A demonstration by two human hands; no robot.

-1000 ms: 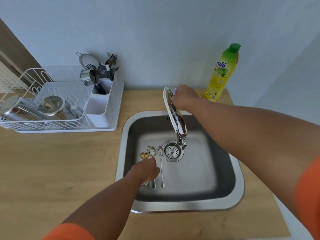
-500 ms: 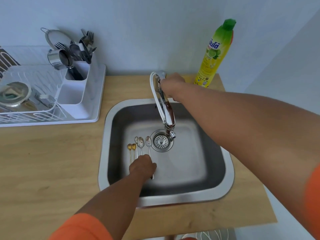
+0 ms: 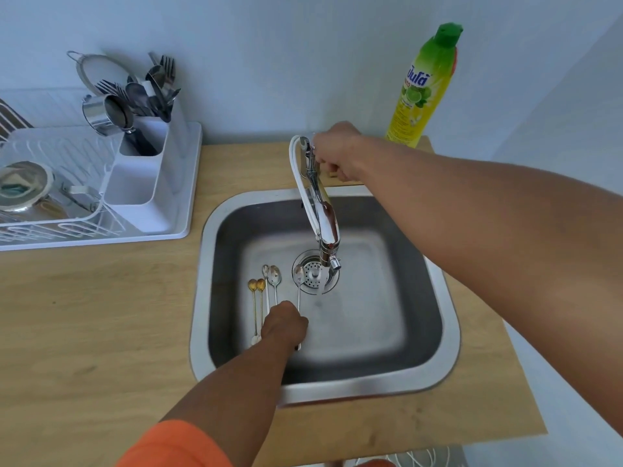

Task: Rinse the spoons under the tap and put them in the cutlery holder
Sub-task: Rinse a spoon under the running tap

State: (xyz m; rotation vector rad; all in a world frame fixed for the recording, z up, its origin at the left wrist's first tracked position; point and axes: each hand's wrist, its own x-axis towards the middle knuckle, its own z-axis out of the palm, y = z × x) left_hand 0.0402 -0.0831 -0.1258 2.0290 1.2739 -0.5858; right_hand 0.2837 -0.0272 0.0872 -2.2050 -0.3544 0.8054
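Several spoons lie in the steel sink (image 3: 448,298), left of the drain: two gold heart-shaped spoons (image 3: 257,285) and two silver spoons (image 3: 273,275). My left hand (image 3: 285,323) is closed over the handle of another silver spoon (image 3: 298,275), whose bowl lies at the drain's edge. My right hand (image 3: 337,153) grips the lever at the top of the chrome tap (image 3: 326,224), which arches over the drain. The white cutlery holder (image 3: 141,210) stands at the dish rack's right end; its rear compartment holds forks and spoons.
A white dish rack (image 3: 60,227) with metal bowls sits on the wooden counter at the left. A yellow-green dish soap bottle (image 3: 421,89) stands at the back right, near the wall. The counter's right edge is just past the sink.
The view swung right and down at first. My left hand edged right, and the rightmost silver spoon's bowl slid toward the drain. My right hand stayed on the tap.
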